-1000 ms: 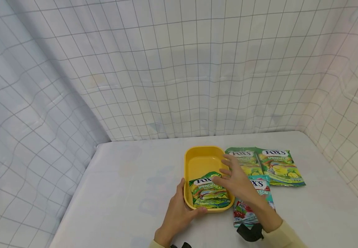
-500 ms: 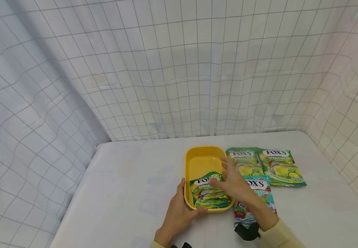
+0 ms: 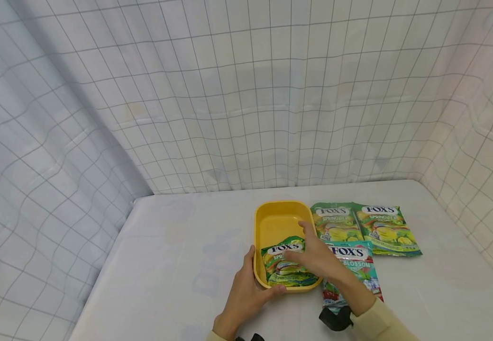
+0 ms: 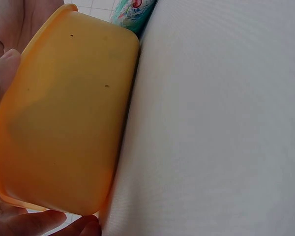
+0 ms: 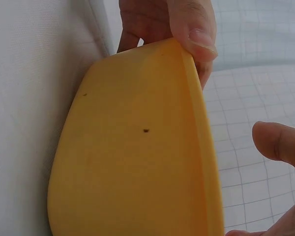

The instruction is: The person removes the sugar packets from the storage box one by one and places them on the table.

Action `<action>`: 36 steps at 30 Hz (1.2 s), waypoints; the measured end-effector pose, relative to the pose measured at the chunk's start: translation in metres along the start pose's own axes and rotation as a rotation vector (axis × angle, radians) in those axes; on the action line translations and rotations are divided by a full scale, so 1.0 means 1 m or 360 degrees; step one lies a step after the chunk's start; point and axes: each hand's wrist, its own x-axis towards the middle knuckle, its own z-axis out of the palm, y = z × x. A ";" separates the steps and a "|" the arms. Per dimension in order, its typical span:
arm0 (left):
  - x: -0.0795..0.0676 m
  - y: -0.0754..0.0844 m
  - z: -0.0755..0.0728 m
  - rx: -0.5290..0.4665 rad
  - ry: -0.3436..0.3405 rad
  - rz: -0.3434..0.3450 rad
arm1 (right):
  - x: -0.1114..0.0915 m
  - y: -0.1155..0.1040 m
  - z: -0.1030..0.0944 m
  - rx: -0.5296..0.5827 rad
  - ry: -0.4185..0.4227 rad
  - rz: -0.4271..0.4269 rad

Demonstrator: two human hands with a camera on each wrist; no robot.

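My left hand (image 3: 246, 294) grips the near left corner of a yellow plastic tub (image 3: 277, 224), fingers along its left side. In the right wrist view its thumb (image 5: 202, 40) lies over the tub's rim. Inside the near half of the tub lies a green Fox's Spring Tea candy bag (image 3: 287, 273). My right hand (image 3: 318, 256) hovers over the tub's right side with fingers spread, overlapping part of that bag. The right wrist view has its thumb (image 5: 280, 142) apart from the rim. Below the right forearm, a teal Fox's Blossom candy bag (image 3: 359, 265) is partly covered.
Two more green Fox's candy bags, one nearer the tub (image 3: 336, 227) and one farther right (image 3: 388, 232), lie behind the teal one. The white table (image 3: 178, 255) is enclosed by grid-patterned white curtains (image 3: 268, 118) at the back and sides.
My right hand has shifted slightly left and nearer, farther over the tub and the bag in it. More of the teal bag shows now. The left hand and tub have stayed put.
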 end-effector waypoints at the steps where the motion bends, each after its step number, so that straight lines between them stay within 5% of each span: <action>1: 0.000 0.000 0.000 0.0002 0.0001 0.0001 | 0.000 0.000 0.001 -0.0012 0.0000 0.0014; 15: 0.000 0.003 0.000 0.0003 -0.0005 0.0018 | 0.005 0.003 0.005 -0.0070 -0.0004 0.0120; 36: 0.000 0.002 0.000 0.0015 0.0010 -0.0003 | 0.008 0.008 0.012 0.0187 0.0098 0.0178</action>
